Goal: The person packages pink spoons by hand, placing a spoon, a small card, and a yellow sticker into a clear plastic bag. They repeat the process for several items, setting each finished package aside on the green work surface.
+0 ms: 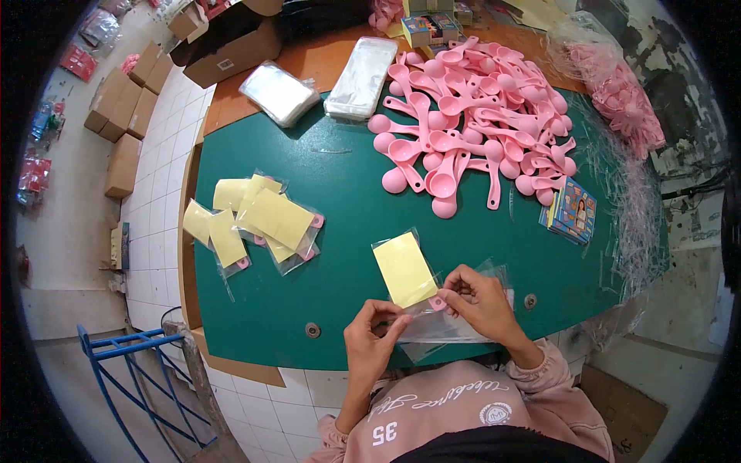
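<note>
Far left of the green worktop (262, 316): filled packets (282, 220), overlapping, yellow faces up, pink ends peeking out. Beyond them, two stacks of clear bags (279, 94).

Left hand (367, 343): grip pinching the bottom film of a bag (421, 308) between thumb and finger. The bag lies between the hands near the front edge, yellow card (405, 270) showing, a pink handle end (438, 302) at its lower right corner. Right hand (485, 305): fingertips pressed together on film beside that handle end. Under this hand, loose clear film (448, 332) (glare hides how many layers).

Right and beyond: heaped pink spoons (442, 184), then a stack of printed cards (577, 210).

Risks, my judgement: uneven pull could crease or split the thin film; the handle end might catch at the mouth, or the card skew; static could drag the loose film along.
</note>
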`<state>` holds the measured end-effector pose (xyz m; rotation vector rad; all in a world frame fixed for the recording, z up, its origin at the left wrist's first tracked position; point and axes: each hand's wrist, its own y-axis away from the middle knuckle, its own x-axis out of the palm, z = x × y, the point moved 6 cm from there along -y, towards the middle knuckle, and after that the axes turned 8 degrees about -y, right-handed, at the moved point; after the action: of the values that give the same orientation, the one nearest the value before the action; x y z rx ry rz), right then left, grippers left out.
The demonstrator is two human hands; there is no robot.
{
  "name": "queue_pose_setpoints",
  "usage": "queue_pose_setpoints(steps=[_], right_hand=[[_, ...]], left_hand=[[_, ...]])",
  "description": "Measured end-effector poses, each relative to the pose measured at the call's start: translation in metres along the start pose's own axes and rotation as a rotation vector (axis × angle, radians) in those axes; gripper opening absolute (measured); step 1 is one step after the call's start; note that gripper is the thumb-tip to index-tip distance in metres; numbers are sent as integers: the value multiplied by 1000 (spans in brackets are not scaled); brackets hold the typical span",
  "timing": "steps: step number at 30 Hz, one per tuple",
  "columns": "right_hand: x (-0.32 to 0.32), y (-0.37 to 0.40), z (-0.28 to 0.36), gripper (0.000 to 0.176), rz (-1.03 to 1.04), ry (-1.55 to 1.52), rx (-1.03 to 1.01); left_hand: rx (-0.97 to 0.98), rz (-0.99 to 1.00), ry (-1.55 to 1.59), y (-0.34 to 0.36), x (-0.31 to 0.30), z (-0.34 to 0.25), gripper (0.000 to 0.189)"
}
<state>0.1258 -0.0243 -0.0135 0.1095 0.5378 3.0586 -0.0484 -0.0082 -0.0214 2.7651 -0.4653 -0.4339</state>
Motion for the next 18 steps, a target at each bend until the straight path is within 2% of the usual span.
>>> queue_pose_setpoints(steps=[2,4,9,11,12,14,16,17,18], right_hand=[[0,0,2,10,-56,7,-3],[1,0,5,10,-76,15,-20],[4,0,10,13,-62,107,-117],[7,0,15,20,-37,148,-103],[8,1,17,20,-35,149,-103],[9,1,17,31,-47,197,-81],[8,1,15,33,-51,234,-96],[8,1,15,35,-58,270,-110],[8,2,15,35,-59,271,-111]], left_hand=[[-52,-30,41,1,0,1,19],[6,-120,172,2,-3,-6,20],[77,-78,279,5,2,8,18],[103,-62,321,5,2,7,18],[120,-61,254,5,1,5,18],[137,-62,187,6,-1,-3,19],[67,-87,88,6,-3,-8,32],[68,-87,87,5,-5,-9,32],[83,-78,-12,5,-6,-11,44]])
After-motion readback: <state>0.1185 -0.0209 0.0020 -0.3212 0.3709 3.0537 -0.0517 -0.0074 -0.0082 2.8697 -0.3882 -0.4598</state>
